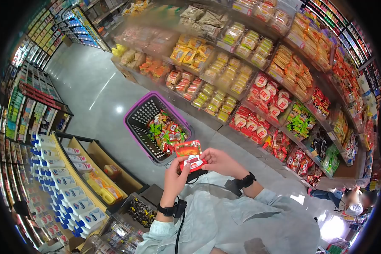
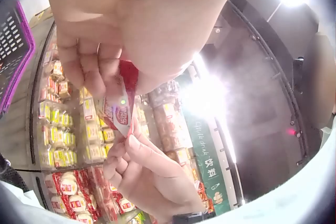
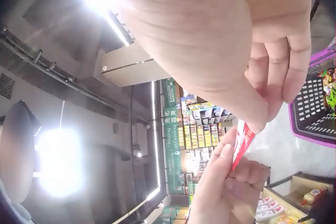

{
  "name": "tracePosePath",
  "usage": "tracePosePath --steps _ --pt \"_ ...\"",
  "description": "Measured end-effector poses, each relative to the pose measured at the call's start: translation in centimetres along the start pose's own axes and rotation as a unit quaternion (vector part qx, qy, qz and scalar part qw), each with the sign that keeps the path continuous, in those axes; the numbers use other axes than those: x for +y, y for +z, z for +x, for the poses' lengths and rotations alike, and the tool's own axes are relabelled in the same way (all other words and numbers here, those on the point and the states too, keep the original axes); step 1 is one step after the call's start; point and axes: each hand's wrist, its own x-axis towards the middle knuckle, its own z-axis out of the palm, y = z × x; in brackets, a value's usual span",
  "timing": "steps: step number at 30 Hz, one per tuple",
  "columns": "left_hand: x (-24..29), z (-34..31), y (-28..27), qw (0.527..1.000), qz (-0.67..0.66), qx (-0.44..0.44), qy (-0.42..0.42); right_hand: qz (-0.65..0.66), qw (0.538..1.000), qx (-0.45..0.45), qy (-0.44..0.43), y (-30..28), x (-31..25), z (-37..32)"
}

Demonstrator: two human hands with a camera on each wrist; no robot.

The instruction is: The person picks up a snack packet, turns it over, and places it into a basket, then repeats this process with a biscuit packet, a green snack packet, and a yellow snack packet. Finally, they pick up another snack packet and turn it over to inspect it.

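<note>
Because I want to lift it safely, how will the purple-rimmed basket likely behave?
The basket will probably keep its shape, as its perforated walls look stiff. It may feel light for its size, since the small packets fill only its lower part. Those look loose, so they could slide if it tilts.

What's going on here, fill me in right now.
A person in a pale shirt is holding a red-and-white packet out in front of them, with the left hand and the right hand both pinching it. Just beyond the hands is a purple-rimmed black shopping basket with red and green packaged snacks inside. Packaged foods are displayed ahead and to the right, and blue-capped white bottles line the left.
</note>
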Motion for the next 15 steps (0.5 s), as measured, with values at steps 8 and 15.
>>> tracePosePath --steps 8,15 --pt "1.5 -0.7 6.0 0.973 0.230 -0.004 0.002 0.063 0.997 -0.034 -0.011 -6.2 2.0 -1.8" --pt "1.2 -0.1 8.6 0.984 0.160 0.074 -0.017 0.037 0.999 -0.032 0.019 -8.8 -1.9 -2.4"
